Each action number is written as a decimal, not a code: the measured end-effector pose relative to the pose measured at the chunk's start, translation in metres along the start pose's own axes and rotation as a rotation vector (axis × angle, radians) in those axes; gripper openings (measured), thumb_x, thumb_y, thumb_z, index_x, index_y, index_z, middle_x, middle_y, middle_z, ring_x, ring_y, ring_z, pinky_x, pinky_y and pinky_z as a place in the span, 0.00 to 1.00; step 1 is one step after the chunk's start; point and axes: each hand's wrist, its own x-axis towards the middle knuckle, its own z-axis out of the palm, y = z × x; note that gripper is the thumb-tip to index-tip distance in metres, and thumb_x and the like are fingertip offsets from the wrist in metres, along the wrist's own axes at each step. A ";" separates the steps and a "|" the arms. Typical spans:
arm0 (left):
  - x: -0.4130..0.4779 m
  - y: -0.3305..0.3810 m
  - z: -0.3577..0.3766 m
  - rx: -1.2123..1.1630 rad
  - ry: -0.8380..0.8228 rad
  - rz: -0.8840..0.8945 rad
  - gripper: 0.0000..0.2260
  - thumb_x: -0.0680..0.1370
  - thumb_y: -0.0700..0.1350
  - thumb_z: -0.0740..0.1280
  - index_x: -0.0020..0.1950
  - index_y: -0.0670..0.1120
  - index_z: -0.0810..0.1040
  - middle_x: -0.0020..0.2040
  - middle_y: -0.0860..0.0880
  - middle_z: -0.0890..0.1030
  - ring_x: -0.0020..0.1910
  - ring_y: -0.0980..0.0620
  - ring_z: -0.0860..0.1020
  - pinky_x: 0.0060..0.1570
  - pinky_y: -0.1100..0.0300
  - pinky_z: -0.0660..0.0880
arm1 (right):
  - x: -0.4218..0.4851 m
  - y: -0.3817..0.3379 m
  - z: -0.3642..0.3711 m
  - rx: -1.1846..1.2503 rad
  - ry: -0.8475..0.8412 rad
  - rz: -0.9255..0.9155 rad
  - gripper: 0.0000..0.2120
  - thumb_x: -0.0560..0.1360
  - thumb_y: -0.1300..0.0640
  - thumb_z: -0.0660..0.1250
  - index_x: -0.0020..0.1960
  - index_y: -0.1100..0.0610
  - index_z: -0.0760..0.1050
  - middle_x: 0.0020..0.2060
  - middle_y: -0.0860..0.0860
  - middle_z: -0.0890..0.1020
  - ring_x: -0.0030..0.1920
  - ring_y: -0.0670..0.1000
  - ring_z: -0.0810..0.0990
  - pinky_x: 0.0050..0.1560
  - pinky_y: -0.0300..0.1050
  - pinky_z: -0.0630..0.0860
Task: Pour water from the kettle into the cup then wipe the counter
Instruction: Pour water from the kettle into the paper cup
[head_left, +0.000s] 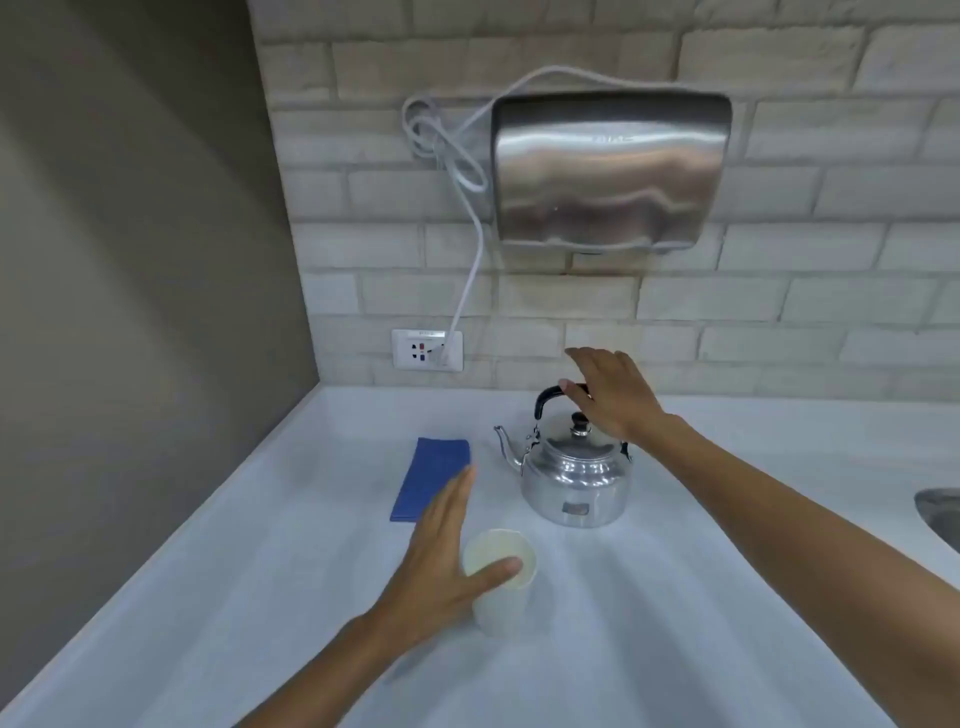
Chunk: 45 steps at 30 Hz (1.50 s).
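While the right hand (613, 395) hangs over the black handle (558, 396) of the kettle (574, 483), its fingers (584, 358) are spread and slack, closed on nothing; the thumb seems to touch or nearly touch the handle, but no grip is made yet. The kettle stands upright on the white worktop (675, 597), towards the far side, spout to the left and lid on. Nearer, and a little left of it, stands the cup (501, 587), upright and, as far as can be seen, empty. The left hand (447, 556) is at the cup's left side, flat and open, thumb laid across the near rim, fingers straight and not wrapped round the wall, so it steadies at most and does not hold. A folded blue cloth (431, 478) lies flat just left of the kettle, beyond the left hand, untouched.

I judge this to be the very start of the pour: the reach for the kettle. Next, the right fingers should curl fully round the handle before any lift. Then the spout must be brought left and near, over the cup's mouth, and tipped slowly. The cup looks light, so the left hand would do well to close round it first. Wiping comes after.
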 end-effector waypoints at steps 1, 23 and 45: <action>-0.004 0.002 0.001 -0.055 -0.023 -0.025 0.42 0.63 0.74 0.64 0.65 0.76 0.38 0.71 0.72 0.43 0.71 0.69 0.45 0.70 0.61 0.48 | 0.001 -0.001 0.005 0.000 -0.029 0.015 0.24 0.80 0.47 0.50 0.73 0.57 0.56 0.71 0.55 0.65 0.71 0.55 0.61 0.74 0.54 0.52; -0.001 -0.043 0.055 -0.323 -0.037 -0.319 0.31 0.58 0.66 0.76 0.56 0.71 0.64 0.55 0.66 0.76 0.54 0.69 0.73 0.49 0.75 0.71 | 0.034 -0.005 0.033 0.103 0.023 0.332 0.28 0.78 0.44 0.53 0.24 0.58 0.62 0.22 0.52 0.69 0.29 0.55 0.71 0.32 0.44 0.65; -0.004 -0.041 0.056 -0.221 0.024 -0.332 0.31 0.58 0.63 0.76 0.52 0.72 0.62 0.51 0.65 0.76 0.49 0.74 0.73 0.39 0.78 0.71 | -0.010 -0.019 -0.048 0.009 0.088 0.227 0.24 0.72 0.50 0.60 0.21 0.56 0.56 0.18 0.50 0.60 0.21 0.51 0.59 0.26 0.41 0.56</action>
